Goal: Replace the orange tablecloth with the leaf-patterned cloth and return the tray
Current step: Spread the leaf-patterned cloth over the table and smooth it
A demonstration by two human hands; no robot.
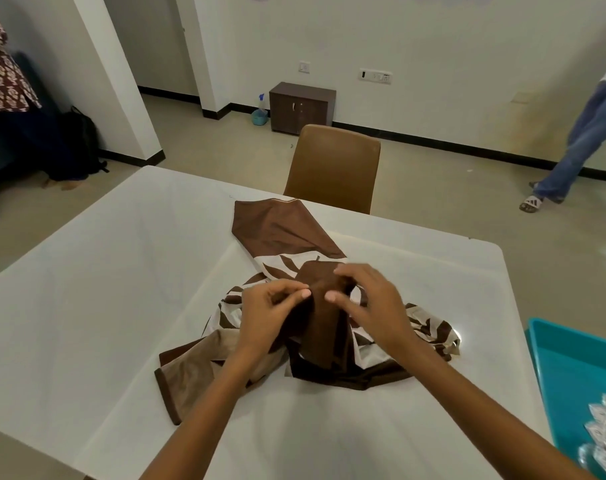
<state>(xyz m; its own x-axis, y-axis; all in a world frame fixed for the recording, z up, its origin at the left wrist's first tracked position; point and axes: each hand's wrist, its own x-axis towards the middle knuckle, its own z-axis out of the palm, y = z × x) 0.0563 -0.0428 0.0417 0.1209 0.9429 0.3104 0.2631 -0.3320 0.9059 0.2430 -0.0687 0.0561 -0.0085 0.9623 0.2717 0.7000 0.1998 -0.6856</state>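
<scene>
- No orange tablecloth was visible anywhere in the view, and the white table [121, 289] showed its bare top around the bundle, so the removal step seemed to be finished already.
- The leaf-patterned cloth [280, 230] lay in the middle of the table, partly unfolded: one brown panel stretched toward the brown chair [334, 164], the rest was bunched under the hands.
- The left hand [270, 310] pinched a brown fold of the cloth between thumb and fingers, near the centre of the bundle.
- The right hand [370, 299] gripped the same raised brown fold from the other side, its fingers curled over the top (the two hands were almost touching each other).
- In my judgement the step in hand was opening the folds; spreading the cloth over the whole table was still left.
- The teal tray [568, 368] stood at the right edge of the table with some silvery packets [603, 431] in it, so it was not yet returned to the middle.
- A second person's legs [571, 143] were seen far right on the floor.
</scene>
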